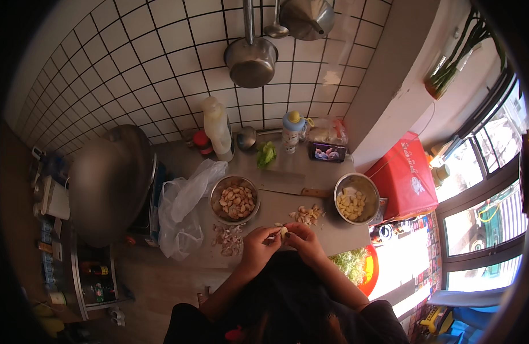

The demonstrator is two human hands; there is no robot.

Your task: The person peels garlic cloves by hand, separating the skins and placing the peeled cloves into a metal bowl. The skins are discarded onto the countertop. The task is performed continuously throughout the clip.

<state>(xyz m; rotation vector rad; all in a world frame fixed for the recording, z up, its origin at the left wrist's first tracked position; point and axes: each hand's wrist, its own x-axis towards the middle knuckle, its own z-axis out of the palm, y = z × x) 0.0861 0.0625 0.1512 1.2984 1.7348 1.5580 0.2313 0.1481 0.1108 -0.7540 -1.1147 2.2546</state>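
Close together at the counter's front edge, my left hand (261, 248) and my right hand (305, 242) both hold one pale garlic clove (283, 232), pinched between the fingertips. Papery garlic skins (228, 240) lie beside my left hand. A steel bowl (212, 205) of unpeeled cloves stands behind them. Behind my right hand is a small pile of garlic cloves (308, 214). To the right, another steel bowl (373, 213) contains peeled cloves. A cleaver with a wooden handle (314, 192) lies between the bowls.
Plastic bags (182, 215) lie left of the bowls, near a large dark wok (111, 185). Along the tiled wall stand a pale bottle (218, 129), a ladle (247, 138), green leaves (266, 155), a drink bottle (292, 133) and a phone (327, 152). A red box (404, 176) and orange basin (372, 268) are right.
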